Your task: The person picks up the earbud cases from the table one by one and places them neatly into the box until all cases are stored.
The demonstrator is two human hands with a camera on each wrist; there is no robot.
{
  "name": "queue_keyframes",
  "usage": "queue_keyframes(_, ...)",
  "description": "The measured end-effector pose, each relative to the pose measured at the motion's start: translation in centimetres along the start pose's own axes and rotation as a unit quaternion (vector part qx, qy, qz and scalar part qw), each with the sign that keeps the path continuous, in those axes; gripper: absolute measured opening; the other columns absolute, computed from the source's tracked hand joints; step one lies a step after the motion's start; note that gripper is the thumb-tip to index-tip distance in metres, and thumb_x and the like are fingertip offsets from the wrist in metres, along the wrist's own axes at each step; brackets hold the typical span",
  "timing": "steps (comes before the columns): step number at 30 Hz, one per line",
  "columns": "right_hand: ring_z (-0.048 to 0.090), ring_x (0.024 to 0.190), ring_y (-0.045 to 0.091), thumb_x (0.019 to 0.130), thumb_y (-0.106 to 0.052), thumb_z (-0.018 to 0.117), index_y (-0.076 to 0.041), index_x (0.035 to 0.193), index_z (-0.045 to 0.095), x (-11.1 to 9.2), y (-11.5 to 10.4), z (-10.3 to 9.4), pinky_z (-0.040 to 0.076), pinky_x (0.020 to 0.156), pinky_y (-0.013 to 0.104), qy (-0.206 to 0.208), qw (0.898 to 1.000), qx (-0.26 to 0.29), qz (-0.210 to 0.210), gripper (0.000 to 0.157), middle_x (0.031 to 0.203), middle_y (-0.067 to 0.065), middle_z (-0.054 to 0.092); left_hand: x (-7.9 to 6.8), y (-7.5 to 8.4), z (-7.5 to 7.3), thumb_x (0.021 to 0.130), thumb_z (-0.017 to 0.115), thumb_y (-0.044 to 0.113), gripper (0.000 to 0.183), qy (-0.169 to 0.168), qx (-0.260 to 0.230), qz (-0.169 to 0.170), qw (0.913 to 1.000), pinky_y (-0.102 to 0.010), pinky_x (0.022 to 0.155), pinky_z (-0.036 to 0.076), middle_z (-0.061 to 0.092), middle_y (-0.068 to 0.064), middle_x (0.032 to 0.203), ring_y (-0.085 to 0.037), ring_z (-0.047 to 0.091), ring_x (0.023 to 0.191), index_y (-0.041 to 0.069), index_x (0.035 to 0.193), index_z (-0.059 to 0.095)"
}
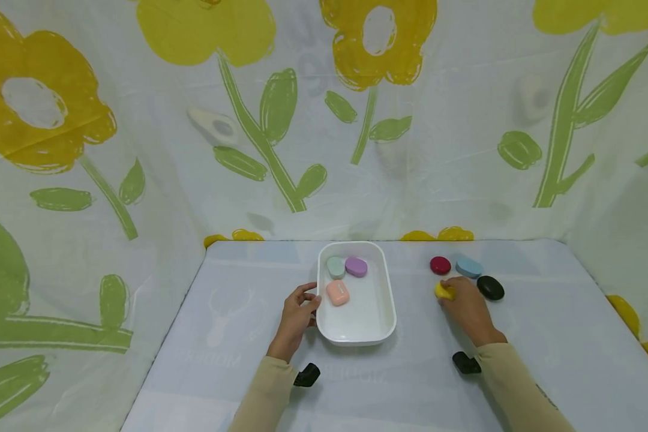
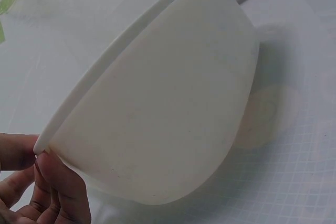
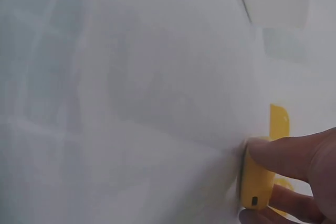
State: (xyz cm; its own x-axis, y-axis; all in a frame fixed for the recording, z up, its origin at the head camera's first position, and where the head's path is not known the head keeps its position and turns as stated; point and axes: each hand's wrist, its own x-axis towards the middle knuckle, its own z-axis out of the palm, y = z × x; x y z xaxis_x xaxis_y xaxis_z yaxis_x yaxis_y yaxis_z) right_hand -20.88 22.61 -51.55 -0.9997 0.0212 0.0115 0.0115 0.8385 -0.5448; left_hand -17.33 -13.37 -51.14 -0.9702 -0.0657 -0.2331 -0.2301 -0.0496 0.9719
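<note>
A white rectangular tub (image 1: 369, 321) with rounded corners stands at the middle of the table. My left hand (image 1: 295, 317) pinches its left rim between thumb and finger, close up in the left wrist view. Inside the tub lie a mint-green piece (image 1: 335, 267), a purple piece (image 1: 356, 267) and a pink rounded piece (image 1: 338, 293). To the right, my right hand (image 1: 470, 309) holds a small yellow rounded case (image 3: 257, 179) between thumb and fingers; a small dark slot shows on its end. Beyond that hand are a red piece (image 1: 440, 265), a light-blue piece (image 1: 468, 266) and a black oval piece (image 1: 490, 288).
The pale table (image 1: 410, 390) ends at a flower-printed curtain (image 1: 443, 180) at the back and sides. A black wrist mount (image 1: 307, 375) sits at my left cuff, and another black mount (image 1: 466, 363) at my right.
</note>
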Motion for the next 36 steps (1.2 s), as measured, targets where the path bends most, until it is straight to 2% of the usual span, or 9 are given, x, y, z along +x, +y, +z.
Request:
queue_keyframes(6, 0.047, 0.103, 0.036, 0.082, -0.007, 0.07, 0.003, 0.124, 0.053, -0.3, -0.3, -0.1, 0.04, 0.092, 0.052, -0.029, 0.999, 0.023, -0.012, 0.046, 0.12, 0.023, 0.05, 0.1, 0.1, 0.1, 0.091, 0.058, 0.009, 0.039, -0.003, -0.001, -0.003, 1.0, -0.03, 0.049, 0.049, 0.053, -0.013, 0.099, -0.026, 0.056, 0.068, 0.009, 0.13, 0.051)
queue_keyframes(9, 0.048, 0.104, 0.036, 0.083, -0.009, 0.069, 0.001, 0.128, 0.05, -0.6, -1.2, -0.3, 0.042, 0.09, 0.051, -0.03, 0.999, 0.034, -0.017, 0.05, 0.122, 0.022, 0.049, 0.1, 0.0, 0.1, 0.092, 0.058, 0.01, 0.038, -0.004, -0.001, -0.003, 1.0, -0.031, 0.05, 0.049, 0.053, -0.013, 0.1, -0.027, 0.055, 0.068, 0.01, 0.13, 0.051)
queue_keyframes(15, 0.048, 0.107, 0.034, 0.082, -0.009, 0.071, -0.002, 0.127, 0.051, -1.0, -5.2, -1.5, 0.047, 0.086, 0.048, -0.006, 0.997, 0.056, -0.054, 0.05, 0.12, 0.018, 0.05, -0.1, -0.1, 0.1, 0.092, 0.058, 0.01, 0.037, 0.003, 0.002, -0.006, 1.0, -0.03, 0.05, 0.049, 0.052, -0.013, 0.1, -0.026, 0.055, 0.069, 0.013, 0.128, 0.052)
queue_keyframes(20, 0.051, 0.107, 0.03, 0.082, -0.01, 0.072, -0.004, 0.127, 0.053, -0.9, -8.9, -2.1, 0.049, 0.084, 0.044, -0.013, 0.993, 0.081, -0.088, 0.049, 0.119, 0.013, 0.052, -0.1, 0.0, 0.1, 0.091, 0.059, 0.01, 0.037, 0.007, 0.001, -0.004, 1.0, -0.029, 0.049, 0.048, 0.052, -0.013, 0.099, -0.025, 0.055, 0.068, 0.011, 0.128, 0.053)
queue_keyframes(30, 0.054, 0.098, 0.026, 0.082, -0.014, 0.072, -0.006, 0.125, 0.056, 0.2, -14.5, -1.0, 0.05, 0.083, 0.039, -0.084, 0.985, 0.056, -0.143, 0.047, 0.115, 0.011, 0.054, -0.2, -0.1, 0.1, 0.091, 0.059, 0.01, 0.038, 0.003, 0.003, -0.001, 1.0, -0.03, 0.048, 0.048, 0.053, -0.013, 0.098, -0.025, 0.055, 0.064, 0.009, 0.129, 0.051)
queue_keyframes(36, 0.054, 0.094, 0.024, 0.082, -0.013, 0.072, -0.004, 0.121, 0.059, 1.1, -16.3, 0.4, 0.047, 0.087, 0.039, -0.132, 0.981, 0.026, -0.141, 0.042, 0.111, 0.011, 0.055, -0.1, -0.1, 0.2, 0.091, 0.06, 0.012, 0.036, 0.003, 0.003, -0.007, 1.0, -0.03, 0.048, 0.048, 0.054, -0.013, 0.099, -0.023, 0.055, 0.061, 0.013, 0.127, 0.053)
